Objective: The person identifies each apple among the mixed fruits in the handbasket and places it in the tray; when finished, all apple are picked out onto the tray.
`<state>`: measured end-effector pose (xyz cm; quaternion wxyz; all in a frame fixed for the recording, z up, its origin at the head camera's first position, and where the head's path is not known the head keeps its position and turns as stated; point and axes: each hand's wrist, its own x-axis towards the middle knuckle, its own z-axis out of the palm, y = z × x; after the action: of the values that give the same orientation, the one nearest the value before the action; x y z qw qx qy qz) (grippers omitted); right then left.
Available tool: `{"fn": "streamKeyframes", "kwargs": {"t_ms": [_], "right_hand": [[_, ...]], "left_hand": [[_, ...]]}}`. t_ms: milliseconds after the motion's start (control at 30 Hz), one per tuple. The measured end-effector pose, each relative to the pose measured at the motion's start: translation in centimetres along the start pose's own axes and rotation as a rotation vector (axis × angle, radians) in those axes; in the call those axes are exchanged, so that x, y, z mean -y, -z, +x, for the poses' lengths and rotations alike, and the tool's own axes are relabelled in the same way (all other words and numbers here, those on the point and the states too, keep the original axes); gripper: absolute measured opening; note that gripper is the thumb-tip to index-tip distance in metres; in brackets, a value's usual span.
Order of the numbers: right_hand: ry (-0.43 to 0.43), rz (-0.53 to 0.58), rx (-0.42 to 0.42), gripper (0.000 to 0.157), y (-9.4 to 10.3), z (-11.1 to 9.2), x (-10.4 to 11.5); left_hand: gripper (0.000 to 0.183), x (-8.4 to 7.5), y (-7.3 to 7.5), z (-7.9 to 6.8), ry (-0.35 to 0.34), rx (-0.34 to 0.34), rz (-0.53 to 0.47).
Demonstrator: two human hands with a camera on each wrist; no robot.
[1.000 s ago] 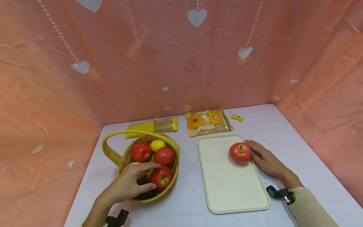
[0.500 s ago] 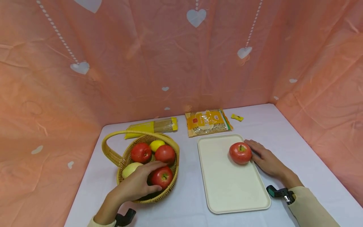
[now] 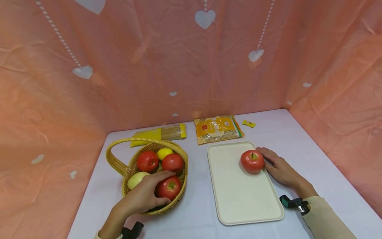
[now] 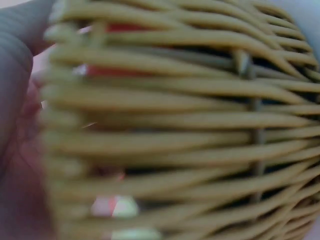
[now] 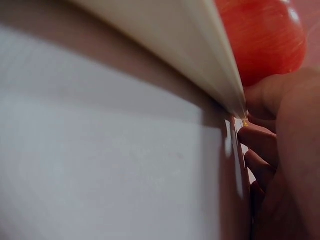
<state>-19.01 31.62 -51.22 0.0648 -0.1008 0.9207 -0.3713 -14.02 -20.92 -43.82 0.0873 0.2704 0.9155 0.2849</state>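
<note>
Left hand: curved round red apple
Right hand: laid relaxed beside tray, nothing gripped
Basket: same apple and four more fruits held
Tray: second apple held

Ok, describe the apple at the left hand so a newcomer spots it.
Find the wicker basket left of the cream tray. The red apple sits inside, at the near right. Unlike the other red fruits there, it lies between thumb and fingers of the left hand.
</note>
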Motion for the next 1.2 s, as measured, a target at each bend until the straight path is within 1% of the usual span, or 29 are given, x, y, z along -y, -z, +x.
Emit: {"fn": "streamKeyframes", "kwargs": {"t_ms": [67, 200, 300, 367, 433, 467, 600, 733, 800, 833, 1067, 1200], "right_hand": [[0.003, -0.002, 0.0, 0.065, 0.0, 0.0, 0.0], [-0.003, 0.003, -0.001, 0.065, -0.1, 0.0, 0.0], [-0.011, 0.004, -0.002, 0.065, -0.1, 0.0, 0.0], [-0.015, 0.002, -0.002, 0.065, -0.1, 0.0, 0.0], [-0.019, 0.0, -0.002, 0.065, -0.1, 0.0, 0.0], [-0.02, -0.001, -0.001, 0.065, -0.1, 0.0, 0.0], [-0.02, -0.001, 0.003, 0.065, -0.2, 0.0, 0.1], [-0.023, 0.002, 0.004, 0.066, -0.2, 0.0, 0.0], [-0.023, 0.003, 0.002, 0.066, -0.2, 0.0, -0.1], [-0.023, 0.004, 0.003, 0.066, -0.2, 0.0, -0.1], [-0.029, 0.002, 0.011, 0.066, -0.2, 0.2, -0.1], [-0.015, -0.005, 0.008, 0.065, -0.1, 0.2, 0.0]], "left_hand": [[0.077, 0.0, 0.4, -0.5, 0.016, -0.033, -0.03], [0.081, -0.1, 1.3, -1.4, 0.04, -0.128, -0.09], [0.082, -0.4, 1.9, -2.0, 0.053, -0.176, -0.212], [0.082, -0.5, 2.2, -2.2, 0.052, -0.19, -0.312], [0.081, -0.8, 2.3, -2.4, 0.03, -0.199, -0.393], [0.081, -0.9, 2.3, -2.5, 0.015, -0.203, -0.419], [0.08, -1.7, 2.0, -2.5, -0.09, -0.189, -0.496], [0.081, -2.8, 1.5, -2.1, -0.161, -0.143, -0.547], [0.081, -3.4, 1.2, -1.6, -0.183, -0.118, -0.558], [0.082, -3.8, 1.0, -1.3, -0.182, -0.106, -0.561], [0.081, -5.6, -0.4, 0.9, -0.231, -0.065, -0.509], [0.08, -6.3, -1.5, 2.5, -0.261, -0.04, -0.533]]}}
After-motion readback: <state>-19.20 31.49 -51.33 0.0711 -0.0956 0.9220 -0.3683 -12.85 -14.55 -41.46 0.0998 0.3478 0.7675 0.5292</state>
